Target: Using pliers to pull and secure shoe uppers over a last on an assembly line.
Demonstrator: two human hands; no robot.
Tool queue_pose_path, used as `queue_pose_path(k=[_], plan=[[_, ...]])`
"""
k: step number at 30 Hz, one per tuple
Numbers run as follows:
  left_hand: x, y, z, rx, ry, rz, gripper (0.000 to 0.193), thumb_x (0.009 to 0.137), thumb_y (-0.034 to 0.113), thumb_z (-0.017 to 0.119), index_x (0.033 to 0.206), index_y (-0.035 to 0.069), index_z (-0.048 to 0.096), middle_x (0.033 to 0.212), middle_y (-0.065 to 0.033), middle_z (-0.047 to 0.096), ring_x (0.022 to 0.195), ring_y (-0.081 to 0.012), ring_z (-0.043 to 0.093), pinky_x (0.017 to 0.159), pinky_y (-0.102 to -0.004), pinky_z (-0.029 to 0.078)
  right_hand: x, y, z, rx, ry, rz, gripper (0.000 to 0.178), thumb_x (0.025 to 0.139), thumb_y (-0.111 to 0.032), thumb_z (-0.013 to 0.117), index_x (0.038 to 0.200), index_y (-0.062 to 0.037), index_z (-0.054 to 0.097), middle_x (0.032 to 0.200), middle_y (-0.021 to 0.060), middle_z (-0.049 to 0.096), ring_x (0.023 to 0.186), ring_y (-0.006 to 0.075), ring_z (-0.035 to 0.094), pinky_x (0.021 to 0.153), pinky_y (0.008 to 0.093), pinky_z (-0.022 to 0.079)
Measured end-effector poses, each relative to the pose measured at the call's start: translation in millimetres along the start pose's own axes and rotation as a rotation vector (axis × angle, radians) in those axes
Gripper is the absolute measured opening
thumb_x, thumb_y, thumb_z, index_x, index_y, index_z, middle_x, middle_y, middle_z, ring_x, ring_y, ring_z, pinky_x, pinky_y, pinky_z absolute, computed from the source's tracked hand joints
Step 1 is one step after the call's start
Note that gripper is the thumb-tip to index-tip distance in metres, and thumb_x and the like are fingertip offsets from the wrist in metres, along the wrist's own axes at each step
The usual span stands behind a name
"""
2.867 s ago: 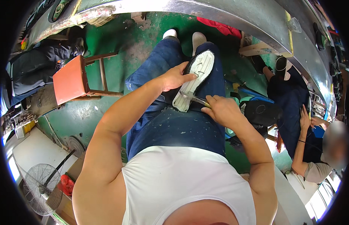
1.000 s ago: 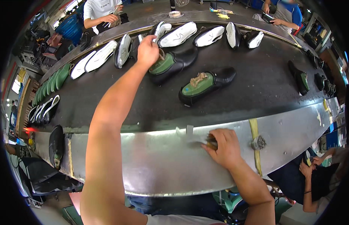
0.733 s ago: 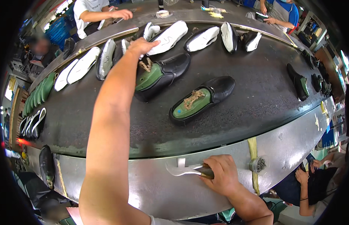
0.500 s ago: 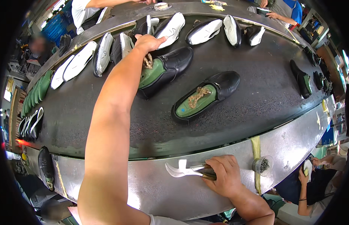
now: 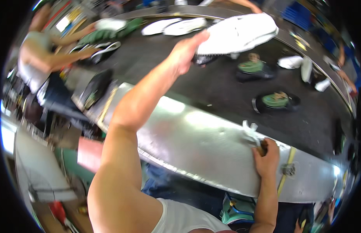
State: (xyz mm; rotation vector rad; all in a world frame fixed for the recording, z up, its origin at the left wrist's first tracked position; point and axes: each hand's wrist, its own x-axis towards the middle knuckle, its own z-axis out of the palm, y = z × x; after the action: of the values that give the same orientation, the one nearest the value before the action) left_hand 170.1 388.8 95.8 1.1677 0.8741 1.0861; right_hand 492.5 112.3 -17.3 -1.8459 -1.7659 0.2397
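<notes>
My left hand [image 5: 187, 51] is stretched far forward and closed on the near end of a white-lined shoe upper [image 5: 242, 33], lifted above the dark work surface. Black stitching runs along its edge. Over the metal ledge, my right hand [image 5: 268, 156] grips a pair of pincers [image 5: 250, 131] by the handles, jaws pointing away from me; blur softens their shape. Beyond the pincers sit two black shoes with green insoles, one nearer [image 5: 275, 101] and one farther [image 5: 250, 67]. The fingertips of my left hand are partly hidden by the upper.
A round cup [image 5: 290, 169] of small dark bits stands beside a yellow strip [image 5: 286, 176] on the ledge. At left, a co-worker [image 5: 33, 58] reaches over other shoes, near a dark shoe [image 5: 97, 87]. More white uppers [image 5: 184, 26] line the far edge.
The view has swung left. My left hand has raised a white-lined upper off the far row. My right hand still holds the pincers on the ledge.
</notes>
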Motion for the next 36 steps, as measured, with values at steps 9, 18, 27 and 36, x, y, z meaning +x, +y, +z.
queue_pose_path(k=[9,18,27,36], plan=[[-319.5,-7.9,-197.0,1.28,0.443,0.134,0.058,0.085,0.048,0.075,0.106,-0.006,0.072,0.127,-0.0323,0.052,0.118,-0.0401,0.055,0.101,-0.0409,0.044,4.6,-4.1,15.6,-0.023,0.062,-0.096,0.049,0.081,-0.02,0.078,0.122,-0.0021,0.059,0.112,0.0175,0.064,0.103,0.0367,0.061,0.092,0.0444,0.047],[-237.2,6.4,-358.6,1.353,0.862,0.449,0.021,0.092,0.014,0.061,0.109,0.002,0.063,0.134,-0.0245,0.058,0.131,-0.0396,0.051,0.109,-0.0406,0.041,3.1,-6.3,17.1,-0.064,0.131,-0.097,0.046,0.083,-0.019,0.077,0.121,-0.0016,0.059,0.112,0.0174,0.064,0.104,0.0371,0.061,0.093,0.0436,0.046],[-143.0,3.9,-369.9,1.486,0.988,-0.177,0.07,0.096,0.066,0.043,0.122,0.007,0.067,0.138,-0.0127,0.058,0.138,-0.0376,0.041,0.116,-0.0692,0.013,1.1,-10.4,20.8,-0.095,0.093,-0.028,0.046,0.083,-0.018,0.076,0.123,-0.0007,0.058,0.112,0.018,0.063,0.103,0.0368,0.061,0.092,0.0422,0.047],[-301.7,-26.1,-446.0,1.22,0.961,0.187,0.093,0.073,0.028,0.08,0.149,0.007,0.03,0.149,-0.0334,0.036,0.143,-0.0424,0.032,0.116,-0.0487,0.029,12.1,-17.6,24.0,-0.122,0.108,-0.079,0.047,0.088,-0.025,0.073,0.125,0.0003,0.057,0.113,0.0195,0.063,0.104,0.036,0.062,0.093,0.0414,0.048]])
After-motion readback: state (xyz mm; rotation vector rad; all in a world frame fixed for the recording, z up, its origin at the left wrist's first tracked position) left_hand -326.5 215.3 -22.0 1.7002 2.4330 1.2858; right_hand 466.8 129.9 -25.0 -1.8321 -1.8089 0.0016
